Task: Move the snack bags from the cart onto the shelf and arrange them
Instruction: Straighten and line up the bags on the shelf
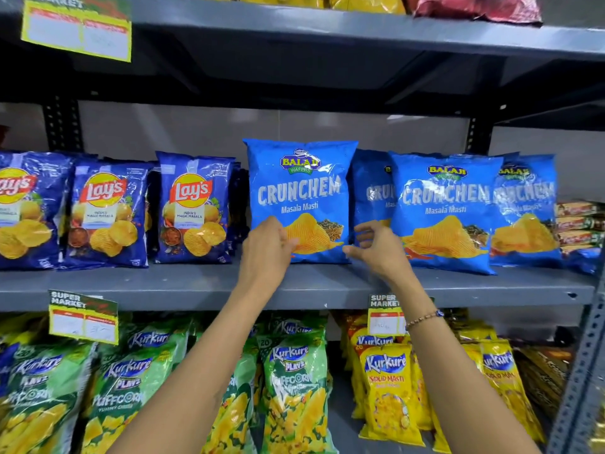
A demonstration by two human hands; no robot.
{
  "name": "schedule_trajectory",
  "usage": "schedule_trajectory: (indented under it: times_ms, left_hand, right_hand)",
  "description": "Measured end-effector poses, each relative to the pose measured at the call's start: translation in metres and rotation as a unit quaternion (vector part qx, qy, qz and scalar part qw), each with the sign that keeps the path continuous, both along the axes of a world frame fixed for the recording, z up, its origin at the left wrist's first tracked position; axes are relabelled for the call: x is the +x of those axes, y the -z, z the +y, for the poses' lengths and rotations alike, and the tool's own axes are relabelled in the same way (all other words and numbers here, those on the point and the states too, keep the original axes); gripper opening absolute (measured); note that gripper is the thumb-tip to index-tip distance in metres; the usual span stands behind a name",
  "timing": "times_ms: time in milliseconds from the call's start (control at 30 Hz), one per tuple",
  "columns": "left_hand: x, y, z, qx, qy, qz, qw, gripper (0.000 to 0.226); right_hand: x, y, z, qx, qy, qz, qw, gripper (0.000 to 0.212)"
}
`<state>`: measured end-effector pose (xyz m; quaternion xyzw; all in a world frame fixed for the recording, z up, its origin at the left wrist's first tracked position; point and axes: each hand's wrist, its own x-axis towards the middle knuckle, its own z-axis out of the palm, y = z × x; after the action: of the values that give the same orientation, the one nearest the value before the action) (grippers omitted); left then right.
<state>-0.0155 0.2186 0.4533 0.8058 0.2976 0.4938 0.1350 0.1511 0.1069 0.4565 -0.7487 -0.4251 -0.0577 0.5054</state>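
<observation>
Blue Crunchem bag (299, 198) upright, grey shelf (163, 285)

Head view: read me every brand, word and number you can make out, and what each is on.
"BALAJI WAFERS CRUNCHEM Masala Masti": light blue bag at the left hand and right hand.
"Lay's INDIA'S MAGIC MASALA": dark blue bags.
"Kurkure PLAYZ PUFFCORN", "20": green bags.
"Kurkure SOLID MASTI", "20": yellow bags.
"SUPER MARKET": shelf tags.
Tag prices and the small print on the bags: too blurred to read.
</observation>
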Motion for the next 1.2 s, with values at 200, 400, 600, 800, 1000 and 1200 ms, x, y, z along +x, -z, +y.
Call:
schedule_trajectory:
  times_ms: [200,400,600,800,1000,1200]
  left_hand:
    - [0.080,-0.021,-0.051,-0.043,0.216,0.026,0.975,0.022]
    - [0.144,-0.026,-0.076,-0.097,0.267,0.172,0.943,0.074]
    - [0.166,-0.019,-0.071,-0.199,0.289,0.216,0.911,0.055]
    - [0.164,-0.009,-0.068,-0.137,0.205,0.165,0.955,0.055]
    - [0.155,-0.001,-0.071,-0.100,0.072,0.157,0.980,0.071]
    - [0.161,0.000,-0.072,-0.114,0.057,0.151,0.980,0.084]
  right_hand:
    - [0.054,-0.017,-0.074,0.126,0.108,-0.009,0.986,0.020]
    - [0.123,-0.002,-0.140,0.135,0.211,0.064,0.966,0.064]
    - [0.144,0.011,-0.145,-0.059,0.098,0.112,0.987,0.086]
    - [0.148,0.009,-0.130,-0.015,0.097,0.092,0.991,0.070]
    - [0.151,0.006,-0.105,0.008,0.036,0.122,0.992,0.056]
    - [0.168,0.012,-0.099,0.003,0.006,0.115,0.993,0.078]
